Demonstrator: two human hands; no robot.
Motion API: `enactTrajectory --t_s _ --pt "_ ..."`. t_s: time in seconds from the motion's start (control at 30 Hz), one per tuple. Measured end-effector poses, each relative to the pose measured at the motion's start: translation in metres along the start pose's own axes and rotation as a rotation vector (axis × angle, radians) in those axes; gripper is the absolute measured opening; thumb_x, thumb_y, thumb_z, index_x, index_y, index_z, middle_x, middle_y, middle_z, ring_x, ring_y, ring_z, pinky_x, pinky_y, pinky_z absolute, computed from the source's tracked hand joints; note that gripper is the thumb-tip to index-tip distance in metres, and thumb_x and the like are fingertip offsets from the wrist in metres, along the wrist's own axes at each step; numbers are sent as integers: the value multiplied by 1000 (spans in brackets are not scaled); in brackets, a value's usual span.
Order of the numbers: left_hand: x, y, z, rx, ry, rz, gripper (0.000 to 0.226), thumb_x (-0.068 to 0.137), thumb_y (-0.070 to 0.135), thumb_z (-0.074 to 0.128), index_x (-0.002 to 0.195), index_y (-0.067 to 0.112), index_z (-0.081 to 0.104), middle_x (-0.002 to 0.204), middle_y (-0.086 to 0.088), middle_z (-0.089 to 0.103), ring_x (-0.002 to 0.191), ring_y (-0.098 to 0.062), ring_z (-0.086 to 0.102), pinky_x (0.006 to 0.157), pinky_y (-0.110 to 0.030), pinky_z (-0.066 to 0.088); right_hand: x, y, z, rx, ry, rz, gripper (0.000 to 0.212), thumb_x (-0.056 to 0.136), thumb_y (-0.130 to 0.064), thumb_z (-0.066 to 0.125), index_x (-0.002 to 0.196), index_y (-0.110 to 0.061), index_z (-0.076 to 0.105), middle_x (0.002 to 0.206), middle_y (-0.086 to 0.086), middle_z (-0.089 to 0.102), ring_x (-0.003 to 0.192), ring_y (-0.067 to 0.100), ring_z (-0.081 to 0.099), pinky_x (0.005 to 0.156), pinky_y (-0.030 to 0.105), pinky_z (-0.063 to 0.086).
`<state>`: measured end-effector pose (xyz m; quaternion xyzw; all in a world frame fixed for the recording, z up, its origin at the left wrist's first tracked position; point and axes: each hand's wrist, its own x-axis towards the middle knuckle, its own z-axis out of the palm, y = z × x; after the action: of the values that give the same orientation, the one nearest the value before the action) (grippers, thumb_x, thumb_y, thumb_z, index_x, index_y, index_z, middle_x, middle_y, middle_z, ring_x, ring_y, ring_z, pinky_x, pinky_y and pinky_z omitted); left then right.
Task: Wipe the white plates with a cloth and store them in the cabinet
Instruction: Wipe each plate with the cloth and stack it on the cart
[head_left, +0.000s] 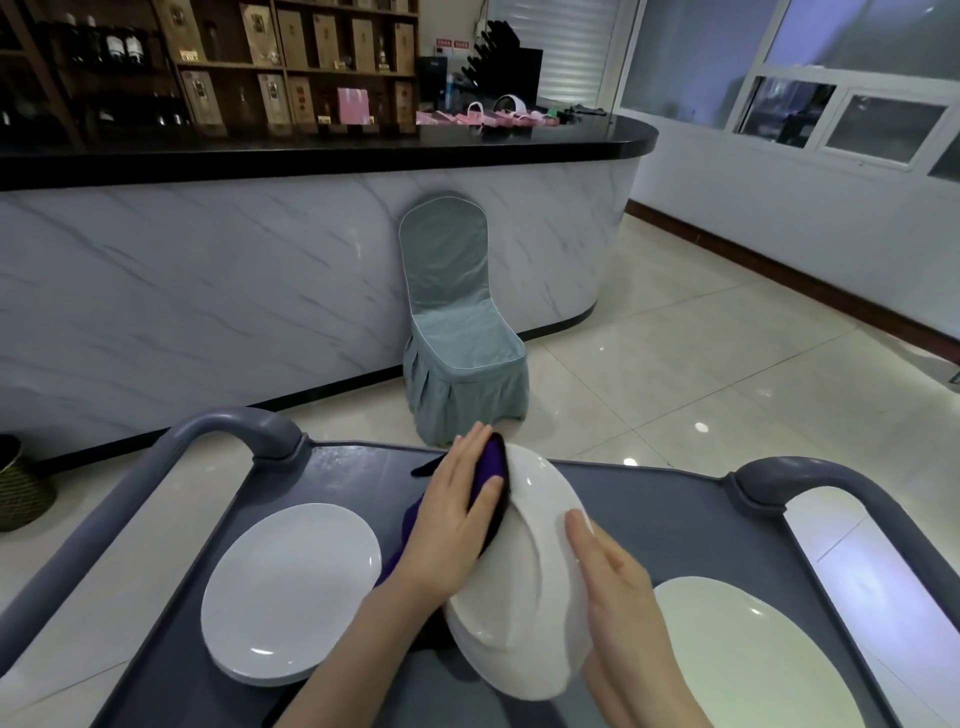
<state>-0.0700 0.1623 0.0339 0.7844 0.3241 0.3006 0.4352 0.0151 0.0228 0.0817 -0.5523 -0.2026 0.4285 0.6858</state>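
Covering most of the cloth (494, 458), left hand (452, 525) apparently presses the plate (524, 597).

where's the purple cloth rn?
Head view, centre: the purple cloth is under the left hand, pressed against the tilted white plate that the right hand steadies above the grey cart, right of the plate stack.
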Motion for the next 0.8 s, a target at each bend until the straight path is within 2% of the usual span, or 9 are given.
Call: enactTrajectory --t_s 0.1,0.2,0.27,0.33,0.43,0.53,0.63,0.73,0.8 --pt "-19 -12 2 -1 -2 -9 59 102 29 41 145 50 7 159 26 9 145 9 5 122 -28 9 4 -8 -15 77 -11 24 32 90 -38 58 108 -20 77 111 12 75 102 27 72 71 27 59" --pt "-26 -5 8 37 -6 8 61 95 38 31 148 47 2 159 29 -1 145 8 -7 124 -35 3 8 -7 -18 56 -43 44 34 90 -39 57 111 -20 76 115 13 73 106 28 71 75 28 59" --pt "-22 5 11 140 -24 95 61 94 46 24 150 43 1 159 29 -6 146 4 -12 123 -39 -1 10 -4 -13 26 -61 53 34 88 -40 58 110 -22 76 114 12 74 106 26 71 76 27 59" --pt "-17 12 13 237 -43 179 63 93 51 21 153 40 4 159 30 -7 147 2 -13 122 -39 -3 12 0 -9 11 -87 54 33 87 -40 59 112 -25 76 113 10 74 106 25 71 78 29 59" --pt "-14 4 9 264 -46 203 63 95 50 27 154 39 7 160 29 -3 148 0 -9 122 -38 0 17 1 -10 68 -93 96 33 89 -37 59 113 -20 76 116 14 73 108 29 70 84 37 58" --pt "-24 -17 8 113 37 121 66 96 36 41 154 38 8 161 26 3 149 0 -2 120 -28 4 23 -7 -20 191 -78 114 36 91 -38 59 112 -14 75 118 17 71 108 31 70 76 34 60" --pt "-48 -35 17 -37 94 -51 68 100 20 42 148 46 2 158 30 1 148 3 -3 119 -17 1 32 -15 -27 278 -29 65 39 89 -43 60 112 -15 75 121 14 71 109 28 70 74 33 60" --pt "-73 -33 43 -30 101 -99 68 94 25 36 147 40 -3 157 29 -10 146 7 -10 123 -28 0 42 -15 -24 357 39 33 51 89 -48 57 126 -14 67 126 9 69 114 25 67 85 42 56" --pt "-80 -23 60 8 94 -74 70 89 32 33 147 36 -6 157 26 -18 145 5 -16 122 -28 -3 45 -11 -19 404 76 60 58 87 -51 58 132 -15 61 128 8 68 115 25 66 94 46 50"
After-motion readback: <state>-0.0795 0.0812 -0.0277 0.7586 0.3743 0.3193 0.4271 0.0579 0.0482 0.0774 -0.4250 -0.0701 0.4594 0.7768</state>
